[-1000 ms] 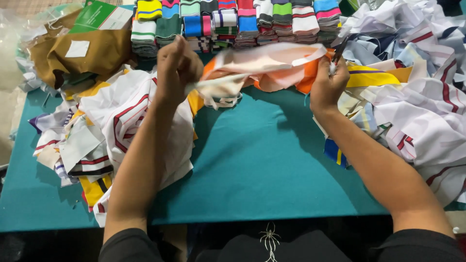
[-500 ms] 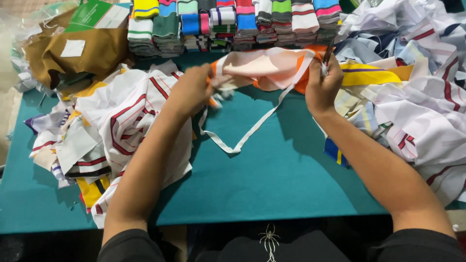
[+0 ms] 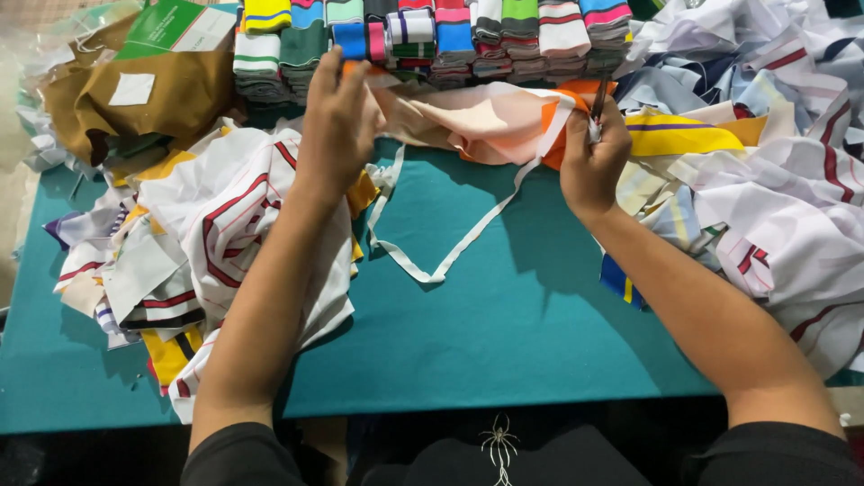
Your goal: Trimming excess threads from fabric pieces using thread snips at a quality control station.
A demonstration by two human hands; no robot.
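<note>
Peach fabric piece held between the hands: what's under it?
Under the peach fabric piece lies the teal table cover, with a white strip drooping onto it in a loop. Both hands, left and right, hold it up. Behind it stand stacked striped collars, their lower part covered.

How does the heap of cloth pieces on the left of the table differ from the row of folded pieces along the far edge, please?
The left heap lies loose and crumpled, mostly white with red stripes; the folded row stands in neat stacks of bright colour blocks. The left hand reaches over the heap, while the row sits beyond both hands. Both rest on the teal table.
</note>
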